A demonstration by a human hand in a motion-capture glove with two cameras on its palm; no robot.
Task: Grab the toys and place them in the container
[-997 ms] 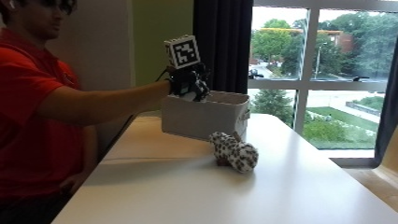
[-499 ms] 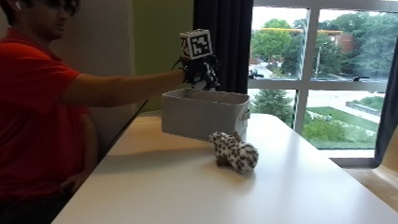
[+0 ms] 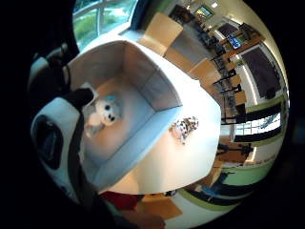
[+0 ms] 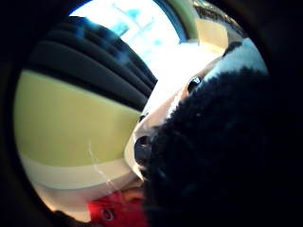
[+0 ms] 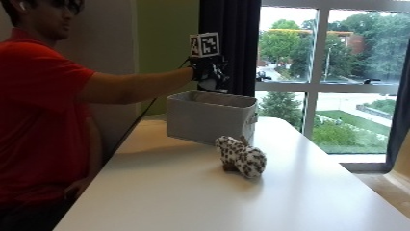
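hand point(image 5: 209, 76) raised above bin point(image 5: 211, 117) rim since a second ago | grip: cannot tell | white toy point(image 3: 106, 112) inside bin | spotted toy point(image 5: 241, 157) unmoved on table point(image 5: 192, 192)

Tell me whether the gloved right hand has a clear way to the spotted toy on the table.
Probably yes. The right hand is above the container, and the spotted toy lies in the open on the table just in front of it, nothing covering it.

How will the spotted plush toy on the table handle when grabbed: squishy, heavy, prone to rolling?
The white plush toy with dark spots looks soft and furry, so it will probably squash under a grip rather than slip. It seems light for its bulk. It lies slumped on the white table, so rolling looks unlikely.
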